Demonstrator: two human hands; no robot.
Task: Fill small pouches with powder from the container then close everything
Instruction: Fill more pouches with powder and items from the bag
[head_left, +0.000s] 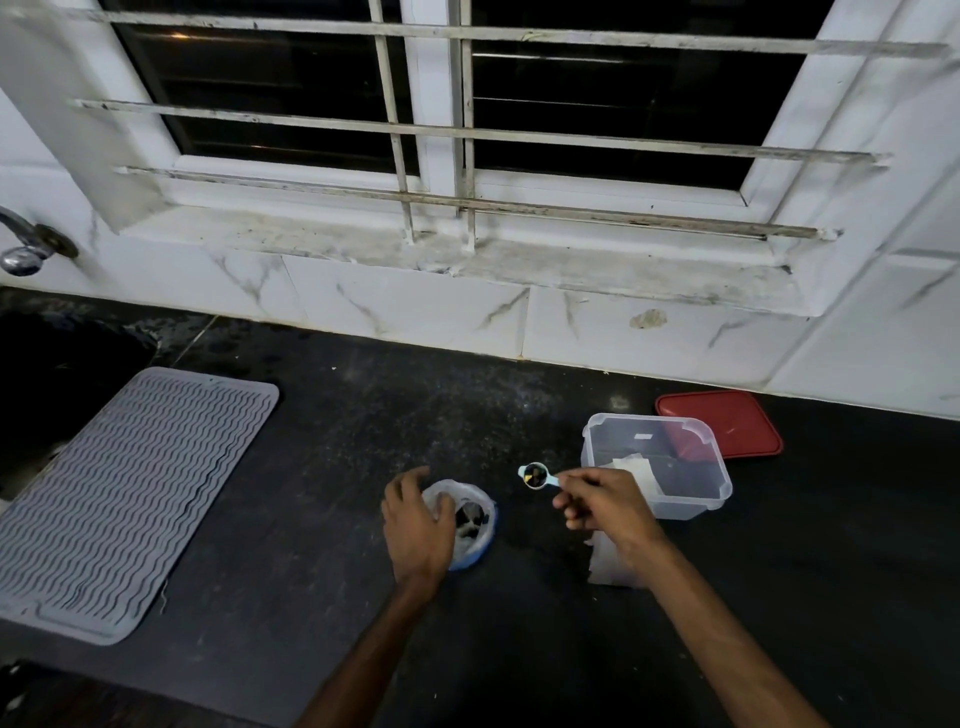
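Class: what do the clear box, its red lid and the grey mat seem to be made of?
Box: clear plastic, glossy; you see through its walls.
Lid: red plastic, smooth, with a moulded rim.
Mat: probably silicone or rubber, matte, with wavy ridges.

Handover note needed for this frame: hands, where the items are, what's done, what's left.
Left hand: steadying the rim of the bag-lined blue container, dark powder inside.
Right hand: fingers hold the small blue scoop, loaded with dark powder, in the air between the two containers.
Clear plastic box stands open, white pouches inside; its red lid lies behind it on the counter. Another white pouch lies under the right wrist.
Done: a scoop drawn.
Left: fill the pouches, then close box and container. How many pouches are filled cannot be told.
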